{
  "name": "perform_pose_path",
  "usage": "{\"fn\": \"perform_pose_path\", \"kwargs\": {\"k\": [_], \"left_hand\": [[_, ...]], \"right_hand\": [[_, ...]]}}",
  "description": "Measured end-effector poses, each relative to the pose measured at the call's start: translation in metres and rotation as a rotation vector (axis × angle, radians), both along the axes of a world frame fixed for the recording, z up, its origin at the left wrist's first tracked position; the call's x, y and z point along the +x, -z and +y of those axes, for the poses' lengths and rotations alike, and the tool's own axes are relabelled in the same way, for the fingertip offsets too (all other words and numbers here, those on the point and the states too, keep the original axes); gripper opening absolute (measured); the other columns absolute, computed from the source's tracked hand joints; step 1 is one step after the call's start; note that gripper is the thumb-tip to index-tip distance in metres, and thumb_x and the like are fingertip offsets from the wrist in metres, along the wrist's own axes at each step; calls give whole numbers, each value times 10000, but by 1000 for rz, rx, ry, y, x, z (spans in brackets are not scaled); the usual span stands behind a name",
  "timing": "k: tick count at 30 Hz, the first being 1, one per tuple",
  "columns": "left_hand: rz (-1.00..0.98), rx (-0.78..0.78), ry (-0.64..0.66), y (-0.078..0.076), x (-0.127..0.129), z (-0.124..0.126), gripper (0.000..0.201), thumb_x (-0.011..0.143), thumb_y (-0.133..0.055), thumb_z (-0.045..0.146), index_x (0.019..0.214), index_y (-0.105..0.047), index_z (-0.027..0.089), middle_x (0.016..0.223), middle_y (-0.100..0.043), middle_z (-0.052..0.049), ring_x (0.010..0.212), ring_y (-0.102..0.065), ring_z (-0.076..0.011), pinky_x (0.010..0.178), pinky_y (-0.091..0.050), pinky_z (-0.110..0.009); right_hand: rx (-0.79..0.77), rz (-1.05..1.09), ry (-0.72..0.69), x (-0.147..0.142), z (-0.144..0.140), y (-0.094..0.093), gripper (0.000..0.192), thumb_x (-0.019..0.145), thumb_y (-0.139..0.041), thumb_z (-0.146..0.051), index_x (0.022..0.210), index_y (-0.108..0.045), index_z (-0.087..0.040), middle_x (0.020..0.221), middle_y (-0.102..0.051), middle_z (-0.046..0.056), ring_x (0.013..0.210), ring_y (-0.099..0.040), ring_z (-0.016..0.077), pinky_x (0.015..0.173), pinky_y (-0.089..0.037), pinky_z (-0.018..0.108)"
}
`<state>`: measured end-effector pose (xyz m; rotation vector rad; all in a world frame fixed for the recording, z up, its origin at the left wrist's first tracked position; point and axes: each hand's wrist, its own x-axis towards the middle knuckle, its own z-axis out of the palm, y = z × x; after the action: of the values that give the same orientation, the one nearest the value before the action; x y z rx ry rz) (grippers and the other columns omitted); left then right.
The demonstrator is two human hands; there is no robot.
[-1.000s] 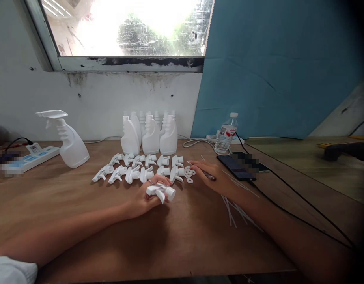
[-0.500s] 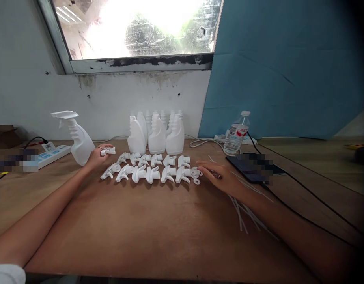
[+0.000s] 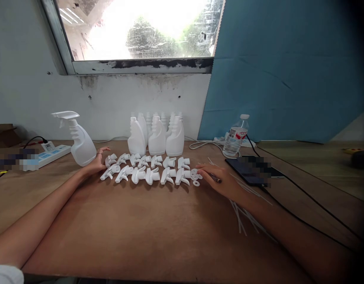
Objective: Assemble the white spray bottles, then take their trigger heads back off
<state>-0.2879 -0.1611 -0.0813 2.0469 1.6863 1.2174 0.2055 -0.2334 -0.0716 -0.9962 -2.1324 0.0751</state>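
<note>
Two rows of white spray trigger heads [image 3: 146, 169] lie on the wooden table [image 3: 158, 232]. My left hand [image 3: 96, 162] rests at the left end of the back row, fingers apart, beside a trigger head [image 3: 111, 159] it does not hold. My right hand [image 3: 220, 179] lies on the table at the right end of the rows with a dark pen [image 3: 215, 178] in its fingers, fingertips next to several small white washers [image 3: 196, 174]. Behind the rows stand several white bottles without heads [image 3: 156, 136].
An assembled spray bottle [image 3: 78, 140] stands at the left, by a power strip [image 3: 48, 153]. A water bottle [image 3: 235, 137], a phone [image 3: 248, 169] with a black cable, and thin white tubes [image 3: 243, 215] lie to the right. A blue board [image 3: 288, 67] leans on the wall.
My left hand carried a trigger head from the middle of the table to the left end of the back row and let go of it. The right hand barely moved.
</note>
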Motion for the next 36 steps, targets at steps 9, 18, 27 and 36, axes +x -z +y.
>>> {"fn": "perform_pose_path", "kwargs": {"k": [9,18,27,36], "left_hand": [[-27,553,-525,-16,-48,-6,576,695,-740,314,1065,-349,109,1218,-362,-158,1161,-377,-290,1018,-336,-492],[-165,224,-569,1,-68,-5,513,629,-769,533,855,-490,165,730,-524,27,750,-532,-199,657,-447,-311],[591,843,-326,-66,21,-43,356,846,-647,329,1163,-588,176,1251,-618,-79,1193,-534,-252,1013,-360,-449],[726,1041,66,-45,108,-88,311,815,-656,173,1070,-669,352,1068,-706,-18,1008,-665,-247,910,-443,-438]], "right_hand": [[-48,-80,63,-4,-11,-8,351,975,-431,-360,806,-674,-172,702,-698,66,659,-649,187,652,-482,295],[-99,-39,101,-5,-13,-9,396,960,-411,-418,747,-654,-189,563,-643,28,503,-591,153,580,-447,271],[-678,554,-106,-18,-29,-28,455,871,-516,-599,924,-608,-156,833,-688,61,313,-513,74,253,-237,188],[-970,620,-310,-38,-48,-32,608,755,-649,-636,1115,-630,-147,798,-681,77,586,-651,171,435,-535,260]]}}
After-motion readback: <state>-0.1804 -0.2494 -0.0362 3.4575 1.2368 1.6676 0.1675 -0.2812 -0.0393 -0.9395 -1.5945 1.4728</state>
